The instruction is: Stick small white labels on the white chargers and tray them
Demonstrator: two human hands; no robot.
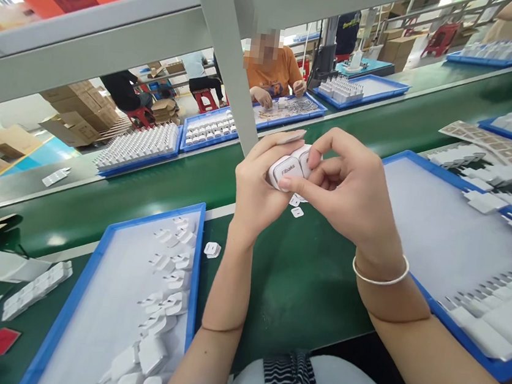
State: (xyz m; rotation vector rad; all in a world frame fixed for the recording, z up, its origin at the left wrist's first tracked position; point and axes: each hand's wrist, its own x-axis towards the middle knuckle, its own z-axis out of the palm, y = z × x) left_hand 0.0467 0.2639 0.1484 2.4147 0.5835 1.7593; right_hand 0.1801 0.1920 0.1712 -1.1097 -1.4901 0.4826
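Note:
Two white charger blocks sit side by side in my hands above the green belt. The nearer charger (288, 170) carries a printed logo on its face. My left hand (254, 182) wraps around the blocks from the left, with a flat pale piece along its top fingers. From the right, my right hand (352, 181) is closed, its thumb on the logo charger and its index finger on the edge of the other charger (305, 156). Small white end pieces (297, 211) lie on the green surface just below. Another small stack of white pieces (212, 249) is left of my left forearm.
A blue-rimmed tray (197, 271) with loose white chargers stands at left; another tray (408, 157) with rows of chargers is at right. A grey post (230, 53) rises ahead. Across the belt sits a person in orange (276, 74) among more trays. A red card (2, 341) lies lower left.

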